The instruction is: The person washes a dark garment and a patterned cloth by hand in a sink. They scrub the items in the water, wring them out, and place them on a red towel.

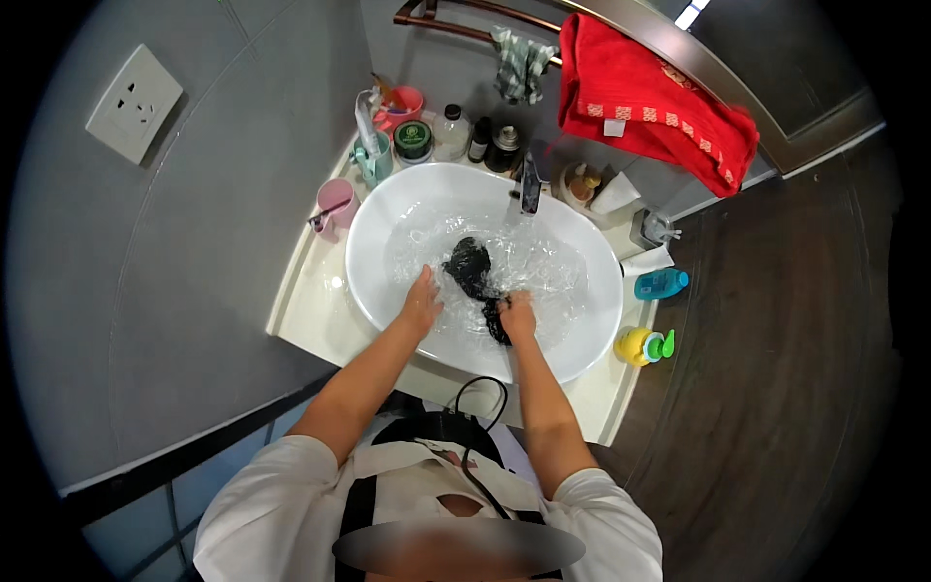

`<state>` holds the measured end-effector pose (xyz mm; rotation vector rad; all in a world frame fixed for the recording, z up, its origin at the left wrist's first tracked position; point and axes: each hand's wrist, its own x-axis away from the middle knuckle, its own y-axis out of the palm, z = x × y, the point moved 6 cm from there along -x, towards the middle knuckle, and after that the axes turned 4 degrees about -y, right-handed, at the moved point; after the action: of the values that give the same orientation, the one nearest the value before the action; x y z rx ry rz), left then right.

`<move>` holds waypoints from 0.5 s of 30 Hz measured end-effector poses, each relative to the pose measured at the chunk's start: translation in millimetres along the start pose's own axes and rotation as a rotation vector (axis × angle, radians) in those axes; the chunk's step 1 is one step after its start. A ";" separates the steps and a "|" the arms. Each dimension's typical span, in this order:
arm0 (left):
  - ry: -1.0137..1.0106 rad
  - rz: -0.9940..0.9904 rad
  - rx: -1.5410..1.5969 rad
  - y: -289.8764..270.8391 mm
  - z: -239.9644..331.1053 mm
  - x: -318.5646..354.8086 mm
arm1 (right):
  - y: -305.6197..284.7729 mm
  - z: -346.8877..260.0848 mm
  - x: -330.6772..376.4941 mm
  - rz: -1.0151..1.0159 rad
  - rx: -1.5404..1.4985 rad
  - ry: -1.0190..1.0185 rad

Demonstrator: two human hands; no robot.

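Observation:
A dark bunched cloth (469, 267) lies in rippling water in the white oval washbasin (364, 276), its exact kind unclear. Its upper lump sits near the middle of the bowl and a narrower part runs toward me. My right hand (518, 316) is closed on that nearer part, at the water. To the left of the cloth, my left hand (421, 305) has its fingers stretched out at the water's surface, apart from the cloth and holding nothing. A faucet (529, 184) stands at the basin's far rim.
Around the basin on the pale counter (299, 303) stand a pink cup (338, 206), a green-lidded jar (413, 141), small bottles, a blue bottle (661, 283) and a yellow pump bottle (636, 346). A red towel (650, 102) hangs from a rail at the back. A grey wall borders the left.

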<state>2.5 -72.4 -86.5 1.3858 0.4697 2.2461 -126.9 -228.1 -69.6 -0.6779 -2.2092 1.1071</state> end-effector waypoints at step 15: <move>-0.133 -0.111 0.074 45.4 -0.8 6.8 | -83.5 -134.9 20.2 0.055 -0.587 -0.532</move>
<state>-9.9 -106.7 -58.8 1.4968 0.5742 2.0518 -64.4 -186.3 71.5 -0.7394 -3.0433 0.7028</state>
